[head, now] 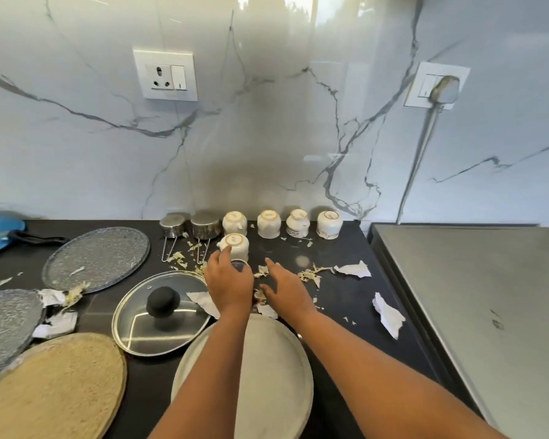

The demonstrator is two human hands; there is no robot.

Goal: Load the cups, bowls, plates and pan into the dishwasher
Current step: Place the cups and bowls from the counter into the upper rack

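The left hand (228,282) reaches forward over the black desk (346,299), palm down, its fingers curled over the top of a small dark-rimmed object just in front of an upturned white cup (234,247); its fingertip touches that cup's base edge. What exactly the fingers hold is hidden under the hand. The right hand (284,288) lies just beside it, palm down, fingers stretched forward and loosely spread, the fingertips resting among vegetable scraps (311,274) and torn paper (354,269) on the desk. Both forearms run up from the lower edge and pass over a grey plate (276,359).

Left of the grey plate lies a glass lid (162,313) with a black knob. Further left are two speckled plates (97,258) and a woven mat (54,391). Against the marble wall stand four more upturned white cups (268,224) in a row, with two steel measuring cups (205,224) to their left. A steel surface (476,280) adjoins the desk on the right.
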